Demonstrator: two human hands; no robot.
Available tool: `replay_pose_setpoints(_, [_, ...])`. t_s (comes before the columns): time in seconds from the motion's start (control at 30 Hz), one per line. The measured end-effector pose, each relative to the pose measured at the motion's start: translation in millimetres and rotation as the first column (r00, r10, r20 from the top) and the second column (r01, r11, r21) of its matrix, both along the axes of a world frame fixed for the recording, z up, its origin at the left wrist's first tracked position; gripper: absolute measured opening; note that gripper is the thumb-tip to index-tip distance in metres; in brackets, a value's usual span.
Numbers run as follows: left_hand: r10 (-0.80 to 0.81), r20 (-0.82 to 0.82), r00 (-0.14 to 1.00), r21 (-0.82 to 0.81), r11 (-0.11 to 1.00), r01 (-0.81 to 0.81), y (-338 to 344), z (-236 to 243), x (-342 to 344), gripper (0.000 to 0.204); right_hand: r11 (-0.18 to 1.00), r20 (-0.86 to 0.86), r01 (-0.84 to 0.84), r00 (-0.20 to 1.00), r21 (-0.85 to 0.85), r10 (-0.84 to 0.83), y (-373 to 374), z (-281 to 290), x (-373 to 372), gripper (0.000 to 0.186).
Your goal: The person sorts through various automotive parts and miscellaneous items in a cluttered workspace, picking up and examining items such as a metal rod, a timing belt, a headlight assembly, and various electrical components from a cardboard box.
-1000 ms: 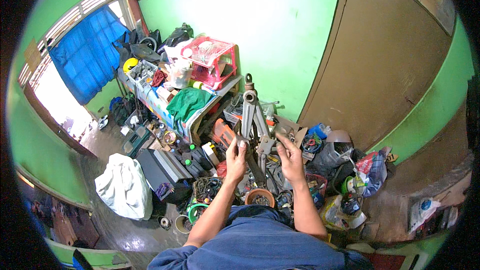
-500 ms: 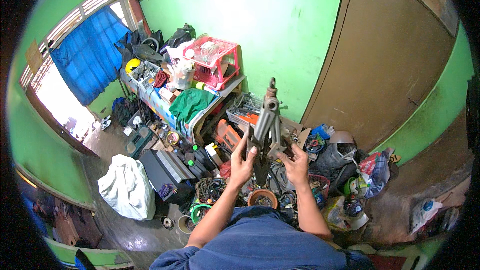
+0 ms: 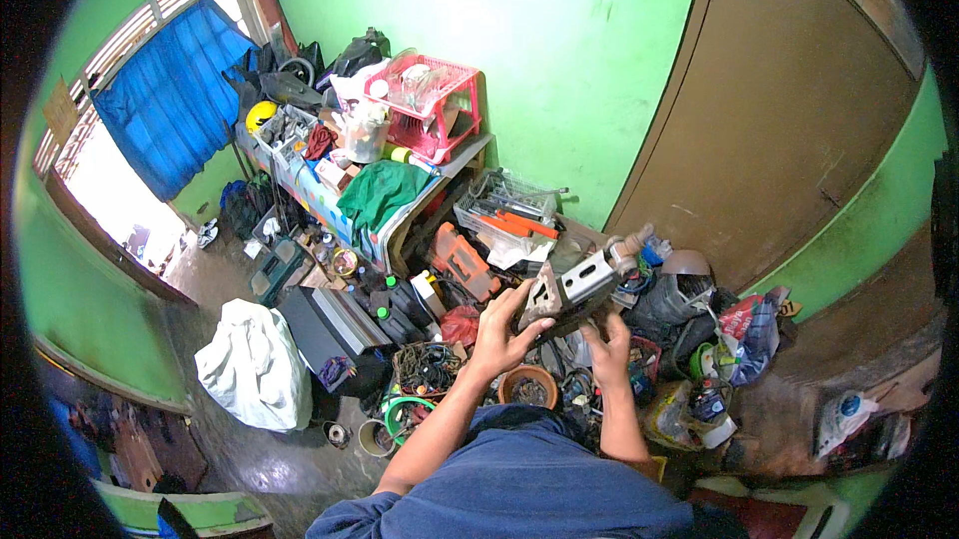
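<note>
A grey metal scissor jack (image 3: pixel 584 281) is held up in front of me, lying tilted with its round jointed end up to the right and its slotted channel arm facing me. My left hand (image 3: pixel 496 337) is closed around its left end by the flat bracket, thumb along the lower side. Under the jack's dark lower side, my right hand (image 3: pixel 609 351) grips with thumb and fingers; some fingertips are hidden. Below the hands sits a brown pot (image 3: pixel 527 375) with small bits in it.
Clutter surrounds me: an orange case (image 3: pixel 465 261), a wire basket of tools (image 3: pixel 506 201), a black box (image 3: pixel 330 334), a white sack (image 3: pixel 252 364) and a grey helmet-like shell (image 3: pixel 685 263). A loaded table (image 3: pixel 405 214) with a pink rack (image 3: pixel 430 104) stands against the green wall.
The scissor jack has turned from upright to lying tilted, its jointed end swinging down to the right. My left hand has moved slightly right; my right hand has shifted beneath the jack.
</note>
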State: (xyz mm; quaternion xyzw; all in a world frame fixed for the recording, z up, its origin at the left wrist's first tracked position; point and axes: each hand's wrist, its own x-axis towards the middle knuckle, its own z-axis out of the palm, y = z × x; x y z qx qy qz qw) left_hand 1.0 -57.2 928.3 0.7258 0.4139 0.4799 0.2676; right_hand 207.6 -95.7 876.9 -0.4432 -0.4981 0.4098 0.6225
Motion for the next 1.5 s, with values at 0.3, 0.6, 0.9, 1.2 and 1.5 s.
replay_pose_setpoints(0.3, [-0.088, -0.416, 0.905, 0.113, 0.983, 0.147, -1.0, -19.6, -12.9, 0.068, 0.982, -0.578, 0.064, 0.800, -0.180, -0.158, -3.9, -8.4, -20.0, 0.058])
replay_pose_setpoints(0.6, [-0.241, -0.507, 0.828, -0.228, 0.963, 0.140, -27.5, -51.7, -37.9, 0.064, 0.830, -0.575, 0.106, 0.673, -0.548, -0.465, -27.8, -36.6, -42.4, 0.034])
replay_pose_setpoints(0.9, [0.104, 0.015, 0.995, -0.559, 0.825, -0.078, -15.2, -121.5, -103.7, 0.095, 0.751, -0.697, 0.037, 0.346, -0.659, -0.628, -45.1, -98.0, -54.7, 0.038])
replay_pose_setpoints(1.2, [0.097, 0.263, 0.960, -0.831, 0.528, 0.174, 5.4, -105.4, -165.4, 0.058, 0.854, -0.729, -0.055, 0.552, -0.517, -0.405, -22.9, -64.9, -99.3, 0.046])
replay_pose_setpoints(1.5, [0.428, 0.413, 0.804, -0.755, 0.655, 0.039, 19.7, -116.9, -229.2, 0.046, 0.839, -0.762, -0.202, 0.560, -0.505, -0.325, 32.4, -77.2, -138.8, 0.057])
